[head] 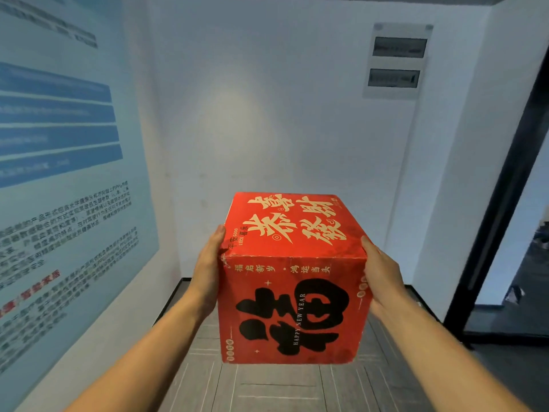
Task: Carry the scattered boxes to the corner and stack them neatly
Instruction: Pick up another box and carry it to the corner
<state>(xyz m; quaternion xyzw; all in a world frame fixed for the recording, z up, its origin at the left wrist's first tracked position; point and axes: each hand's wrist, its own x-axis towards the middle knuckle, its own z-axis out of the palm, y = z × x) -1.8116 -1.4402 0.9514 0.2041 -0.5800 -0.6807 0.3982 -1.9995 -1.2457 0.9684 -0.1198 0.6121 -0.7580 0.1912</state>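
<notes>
Red box [292, 292] is in the air above the grey tiled floor [267, 388], in front of the corner of the white walls [267, 114]. Left hand [208, 263] lies flat on the box's left side, fingers straight and together. Right hand [383, 275] lies flat on the right side in the same way. The box is pressed between the two palms. Its top has gold characters; its near face has a large black character and "HAPPY NEW YEAR". Blue poster [59, 173] on the left wall. Grey panel [396, 60] high on the right. Black door frame [505, 203] at far right.
</notes>
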